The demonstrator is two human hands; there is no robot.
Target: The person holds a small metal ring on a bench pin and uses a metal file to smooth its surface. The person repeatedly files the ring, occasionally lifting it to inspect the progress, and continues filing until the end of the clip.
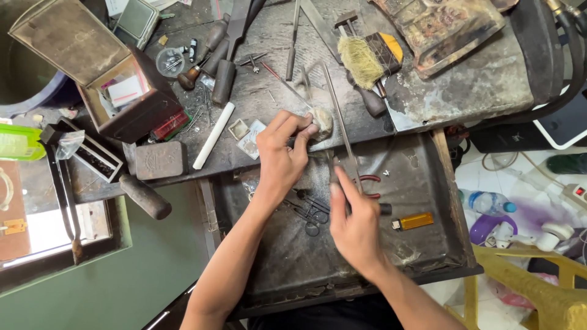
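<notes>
Long thin metal file (340,116) is the piece in hand: a slim, straight steel rod running from the right hand (354,223) up and away across the front edge of the counter (465,85), its far end lying near a pale lump of wax-like material (322,121). The right hand's grip is pressed together around the file's near end, thumb and forefinger pinching the shaft. The left hand (282,156), just left of the file, has its fingers closed and pressed down against that pale lump at the counter's edge; whether something small sits under the fingertips cannot be told.

Judging by its look, the file should be stiff and fairly light, hard enough to slip in a loose hold, and thin enough to flex or wander if held only at the tip. The near end, where the hand already has it, seems the sound place to take it.

Below the file, an open drawer (440,183) holds red-handled pliers (367,180), dark scissors (313,214) and an orange lighter (414,220). Right of the file's far end lies a straw-coloured brush (361,60). Left of the file lie a white rod (214,135) and an open brown box (110,73).
</notes>
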